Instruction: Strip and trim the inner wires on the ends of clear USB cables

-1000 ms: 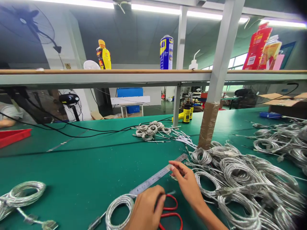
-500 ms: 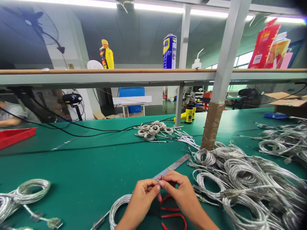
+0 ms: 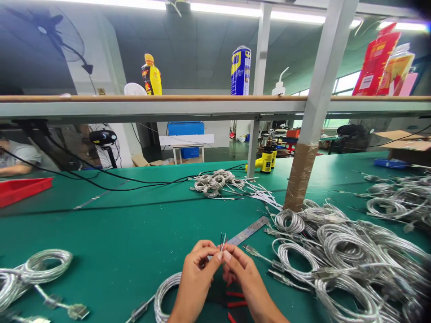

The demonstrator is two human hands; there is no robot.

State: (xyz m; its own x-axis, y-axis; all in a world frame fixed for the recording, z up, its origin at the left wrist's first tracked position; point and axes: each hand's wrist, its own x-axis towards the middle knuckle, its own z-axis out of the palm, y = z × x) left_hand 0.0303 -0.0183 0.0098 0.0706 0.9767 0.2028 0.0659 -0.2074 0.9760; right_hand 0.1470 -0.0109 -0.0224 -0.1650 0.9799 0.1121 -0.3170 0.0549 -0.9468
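Observation:
Both hands meet at the front middle of the bench. My left hand is closed, pinching the stripped end of a cable between thumb and forefinger. Thin wires, dark, white and red, stick up from the pinch. Against the same spot my right hand presses its thumb and forefinger on the wires. A clear-jacketed silver cable coil lies beside my left wrist. Red-handled tool grips show partly under my right hand. Behind the fingers a steel ruler lies slanted on the green bench.
A large heap of coiled USB cables covers the right side. More coils lie at the left front, and a smaller bundle farther back. A taped post rises from the bench. Yellow heat guns and a red tray stand behind.
The wires now stand upright and fanned above my fingertips. My right hand has shifted slightly left, covering more of the red handles and uncovering a USB plug by the heap.

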